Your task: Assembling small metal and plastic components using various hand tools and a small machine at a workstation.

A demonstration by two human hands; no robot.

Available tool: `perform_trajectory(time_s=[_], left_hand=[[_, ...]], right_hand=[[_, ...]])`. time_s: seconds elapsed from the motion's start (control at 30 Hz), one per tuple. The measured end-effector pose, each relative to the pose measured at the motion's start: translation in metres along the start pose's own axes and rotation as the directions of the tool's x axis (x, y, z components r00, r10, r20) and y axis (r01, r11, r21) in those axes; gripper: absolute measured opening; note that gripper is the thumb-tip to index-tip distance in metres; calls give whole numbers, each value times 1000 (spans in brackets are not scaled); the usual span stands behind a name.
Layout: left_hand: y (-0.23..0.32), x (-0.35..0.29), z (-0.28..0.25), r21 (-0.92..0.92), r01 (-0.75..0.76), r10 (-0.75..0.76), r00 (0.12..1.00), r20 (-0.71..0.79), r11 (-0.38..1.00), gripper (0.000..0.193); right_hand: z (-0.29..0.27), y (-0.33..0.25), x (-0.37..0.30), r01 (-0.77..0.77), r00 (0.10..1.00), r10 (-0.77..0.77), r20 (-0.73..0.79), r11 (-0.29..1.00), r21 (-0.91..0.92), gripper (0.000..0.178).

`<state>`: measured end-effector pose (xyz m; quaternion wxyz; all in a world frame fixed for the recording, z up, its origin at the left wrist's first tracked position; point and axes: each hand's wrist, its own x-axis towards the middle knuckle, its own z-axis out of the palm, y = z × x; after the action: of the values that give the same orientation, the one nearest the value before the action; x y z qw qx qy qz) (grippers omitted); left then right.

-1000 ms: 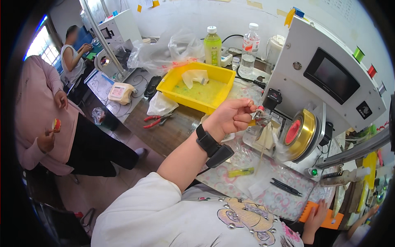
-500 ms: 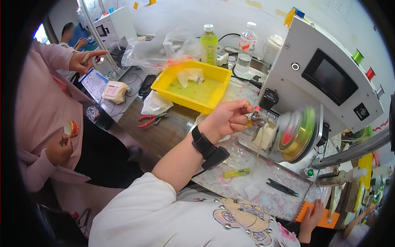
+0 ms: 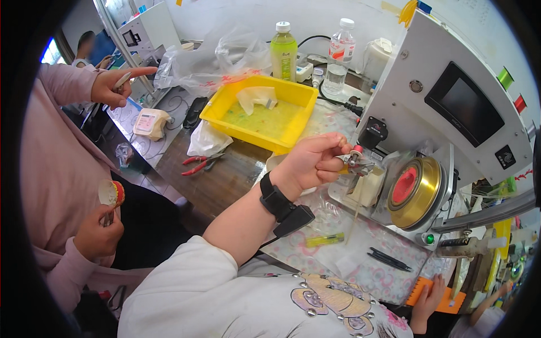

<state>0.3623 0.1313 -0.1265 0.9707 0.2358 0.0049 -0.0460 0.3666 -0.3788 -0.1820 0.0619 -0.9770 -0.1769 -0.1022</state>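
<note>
My left hand [image 3: 316, 160], with a black band and small black box at the wrist, is closed, fingertips pinched together. It is beside a small red spool [image 3: 357, 150] on the metal winding head of a white machine [image 3: 437, 127]; whatever is between the fingers is hidden. Right of this head, a gold wheel [image 3: 416, 194] with a red centre is mounted on the machine. My right hand [image 3: 429, 298] lies with fingers stretched over an orange plate [image 3: 449, 301] with a toothed edge, at the lower right.
A yellow tray [image 3: 309, 107] holds a translucent scrap. Behind it stand a green bottle [image 3: 284, 52] and a clear bottle [image 3: 340, 59]. Red-handled pliers [image 3: 197, 165] and black tweezers [image 3: 389, 259] lie on the table. At left, a co-worker [image 3: 62, 152] holds a small red-and-yellow roll [image 3: 115, 193].
The blurred, green-and-gold wheel now shows sharp and gold. My hands keep their places at the machine and plate. The co-worker's lower hand has moved right and up with the roll.
</note>
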Motion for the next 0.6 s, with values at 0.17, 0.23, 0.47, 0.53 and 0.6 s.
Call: perform_trajectory(time_s=[0.17,0.23,0.47,0.53,0.6], left_hand=[[4,-4,0,9,-1,1,1000,-27,1000,11],[8,-10,1,39,23,-20,998,-62,999,13],[3,-10,-1,29,8,-4,992,-128,1000,3],[-3,-4,7,34,37,-35,998,-57,999,2],[0,-6,7,45,24,-20,997,-78,999,2]], right_hand=[[1,-4,2,3,1000,-4,16,1000,6,39],[4,-3,5,9,1000,-9,10,1000,3,40],[-19,-61,42,306,951,-306,-49,952,9,38],[-36,-61,30,255,966,-254,-48,967,18,39],[-40,-59,26,216,976,-215,-35,976,38,40]])
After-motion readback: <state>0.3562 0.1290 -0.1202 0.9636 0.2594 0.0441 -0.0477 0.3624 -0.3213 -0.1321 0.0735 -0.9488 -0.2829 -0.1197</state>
